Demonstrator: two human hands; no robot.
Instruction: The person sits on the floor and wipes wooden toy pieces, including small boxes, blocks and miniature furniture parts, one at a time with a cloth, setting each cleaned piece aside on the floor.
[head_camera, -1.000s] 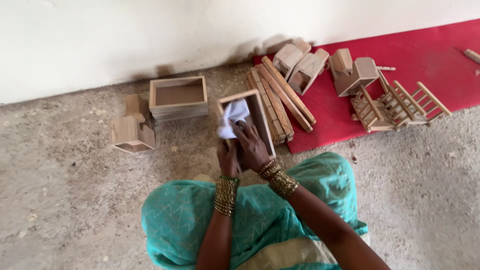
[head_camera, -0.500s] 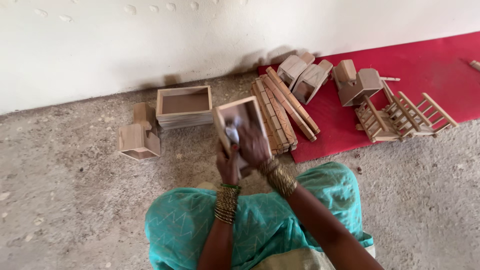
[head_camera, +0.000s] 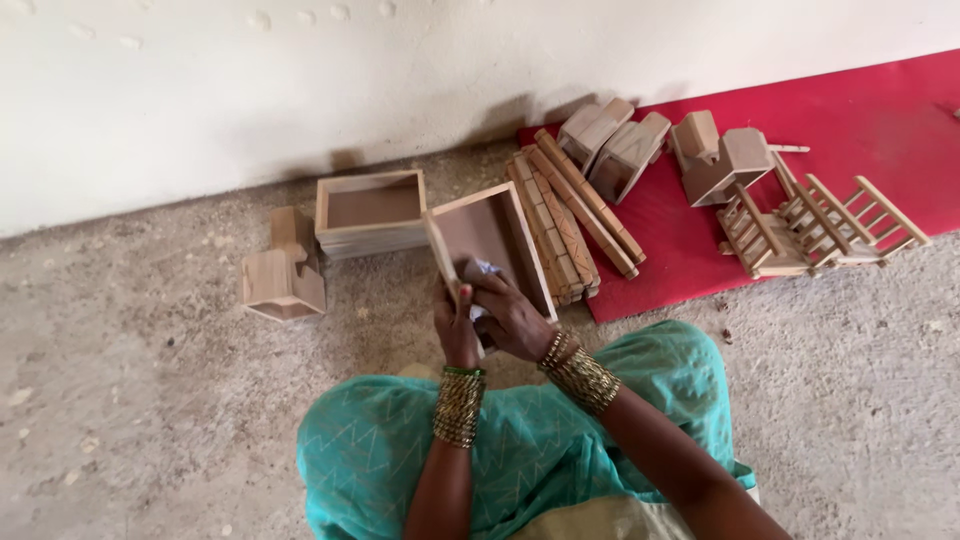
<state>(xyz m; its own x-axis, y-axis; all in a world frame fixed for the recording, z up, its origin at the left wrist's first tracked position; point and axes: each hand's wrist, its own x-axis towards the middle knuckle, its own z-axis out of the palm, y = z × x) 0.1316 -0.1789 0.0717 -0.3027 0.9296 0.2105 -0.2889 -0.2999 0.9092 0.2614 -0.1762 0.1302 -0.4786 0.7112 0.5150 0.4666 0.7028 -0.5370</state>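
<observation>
Person sat on the concrete floor (head_camera: 130, 420), teal garment over the lap. Left hand (head_camera: 455, 325) was closed around the near left wall of an open wooden tray (head_camera: 490, 235), holding it tilted up off the floor with its open face toward the person. Right hand (head_camera: 512, 318) was closed on a small whitish cloth or paper pad (head_camera: 482, 270), pressed against the tray's inner bottom at the near end. Whether that pad was cloth or abrasive paper could not be told.

Key relation: the tray's long axis ran near to far, leaning slightly left; most of the inner panel lay on the far side of the right hand, so that hand was the nearer one to the surface, the left only bracing.

Around it: a second, similar tray (head_camera: 370, 212) lay flat just left; a small wooden block piece (head_camera: 283, 275) farther left. Right of the held tray, a bundle of wooden slats (head_camera: 565, 215) overlapped the edge of a red mat (head_camera: 860, 110), which carried wooden house-shaped pieces (head_camera: 720, 160) and small slatted chair frames (head_camera: 810, 225).
</observation>
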